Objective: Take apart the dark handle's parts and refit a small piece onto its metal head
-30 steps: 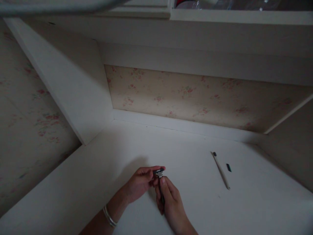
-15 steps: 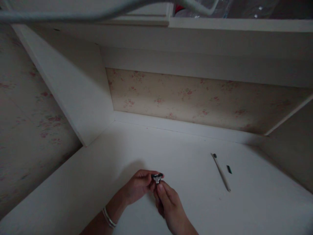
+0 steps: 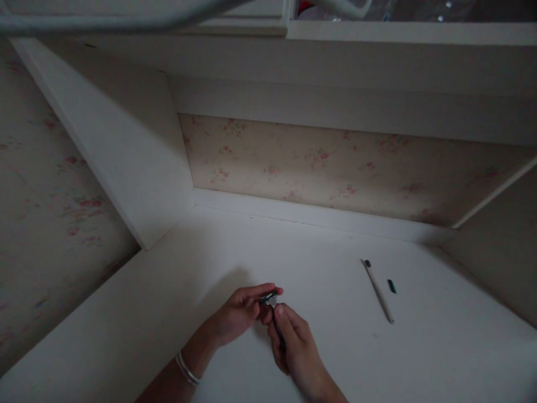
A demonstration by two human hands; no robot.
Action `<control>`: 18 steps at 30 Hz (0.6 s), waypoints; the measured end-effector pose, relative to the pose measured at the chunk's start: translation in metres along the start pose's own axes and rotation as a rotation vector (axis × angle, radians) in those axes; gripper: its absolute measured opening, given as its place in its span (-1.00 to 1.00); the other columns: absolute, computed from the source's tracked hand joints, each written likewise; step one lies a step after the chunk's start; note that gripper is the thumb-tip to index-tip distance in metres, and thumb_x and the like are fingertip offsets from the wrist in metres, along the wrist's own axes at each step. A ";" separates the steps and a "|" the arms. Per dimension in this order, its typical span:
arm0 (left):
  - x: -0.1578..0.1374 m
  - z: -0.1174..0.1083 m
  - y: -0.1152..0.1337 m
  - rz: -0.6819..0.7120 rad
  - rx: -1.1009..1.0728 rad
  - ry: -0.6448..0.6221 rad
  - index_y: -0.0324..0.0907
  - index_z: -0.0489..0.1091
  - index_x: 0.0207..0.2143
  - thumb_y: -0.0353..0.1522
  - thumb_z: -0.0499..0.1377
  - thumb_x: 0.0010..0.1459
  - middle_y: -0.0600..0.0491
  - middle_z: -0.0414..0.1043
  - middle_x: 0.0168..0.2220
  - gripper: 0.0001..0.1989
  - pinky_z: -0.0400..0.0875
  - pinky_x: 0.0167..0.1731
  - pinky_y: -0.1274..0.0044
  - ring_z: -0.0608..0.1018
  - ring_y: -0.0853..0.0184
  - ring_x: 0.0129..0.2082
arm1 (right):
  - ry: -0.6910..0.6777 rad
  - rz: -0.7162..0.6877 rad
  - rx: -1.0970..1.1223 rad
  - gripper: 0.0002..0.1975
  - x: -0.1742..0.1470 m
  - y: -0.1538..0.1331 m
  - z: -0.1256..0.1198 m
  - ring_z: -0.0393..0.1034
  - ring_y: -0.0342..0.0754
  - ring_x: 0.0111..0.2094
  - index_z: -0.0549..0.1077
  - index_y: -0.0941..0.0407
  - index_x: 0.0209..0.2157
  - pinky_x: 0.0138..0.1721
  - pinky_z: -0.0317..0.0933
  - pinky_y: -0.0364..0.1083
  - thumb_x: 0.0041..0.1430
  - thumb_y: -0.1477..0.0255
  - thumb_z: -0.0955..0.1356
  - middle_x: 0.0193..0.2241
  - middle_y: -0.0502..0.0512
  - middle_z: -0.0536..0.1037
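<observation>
Your left hand (image 3: 235, 316), at eight o'clock from the razor-like tool (image 3: 272, 300), pinches its dark head between thumb and fingers. The tool sits up between your two hands, in front of you over the desk (image 3: 310, 263), with its silvery neck towards five o'clock. Your right hand (image 3: 297, 342), at five o'clock, is closed round the dark handle, thumb close under the neck. For good control, I'd hold the head by its ends with the left, fingertips off any edge that may be sharp, and let the right do the fine turning in line with the neck, with light pressure.

As for what you can't make out: a grey rod (image 3: 138, 25) at eleven o'clock is cut off by the frame. Your left fingertips are partly hidden behind the head, and whether head and neck are fully joined can't be told. Your right fingers cover most of the handle. At three o'clock on the desk, the pale stick (image 3: 380, 294) has a dark end too small to identify; just beyond it, the small dark piece (image 3: 391, 286) is equally unclear.
</observation>
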State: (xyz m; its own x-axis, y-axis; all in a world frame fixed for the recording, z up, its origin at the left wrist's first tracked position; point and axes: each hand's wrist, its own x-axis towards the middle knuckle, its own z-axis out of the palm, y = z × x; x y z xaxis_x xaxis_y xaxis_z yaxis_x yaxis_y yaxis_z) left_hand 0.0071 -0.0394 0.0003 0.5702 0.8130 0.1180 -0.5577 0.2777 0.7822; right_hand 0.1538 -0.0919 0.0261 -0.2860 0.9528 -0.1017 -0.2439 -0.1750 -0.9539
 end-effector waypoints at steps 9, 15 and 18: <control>0.002 0.001 -0.003 0.036 -0.010 -0.006 -0.02 0.55 -0.22 -0.30 0.32 -0.02 -0.04 0.40 -0.05 -0.76 0.25 -0.32 0.50 0.40 0.40 -0.34 | 0.046 -0.047 -0.145 -0.52 -0.001 0.000 -0.002 -0.15 -0.29 -0.71 0.26 0.14 -0.48 -0.72 -0.25 -0.24 0.22 0.00 0.20 -0.69 -0.16 0.09; 0.003 -0.001 -0.009 0.070 -0.061 0.018 -0.07 0.57 -0.29 -0.39 0.31 0.00 -0.04 0.38 0.00 -0.84 0.28 -0.32 0.52 0.45 0.39 -0.32 | 0.047 -0.069 -0.122 -0.55 0.001 0.003 -0.004 -0.15 -0.27 -0.68 0.23 0.14 -0.51 -0.70 -0.29 -0.22 0.24 0.05 0.22 -0.67 -0.15 0.06; 0.003 -0.002 -0.010 0.066 -0.095 0.009 -0.07 0.56 -0.27 -0.38 0.30 0.01 -0.05 0.41 0.00 -0.82 0.30 -0.34 0.51 0.48 0.38 -0.34 | 0.020 -0.031 -0.069 -0.56 0.002 0.004 -0.005 -0.18 -0.28 -0.69 0.24 0.14 -0.48 -0.71 -0.32 -0.22 0.25 0.06 0.21 -0.67 -0.16 0.05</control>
State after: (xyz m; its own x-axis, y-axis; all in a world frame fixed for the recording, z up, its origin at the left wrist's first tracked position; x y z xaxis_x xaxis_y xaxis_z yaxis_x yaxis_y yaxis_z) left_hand 0.0133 -0.0389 -0.0087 0.5251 0.8355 0.1620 -0.6491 0.2701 0.7111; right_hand 0.1566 -0.0896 0.0210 -0.2610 0.9623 -0.0767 -0.1877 -0.1286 -0.9738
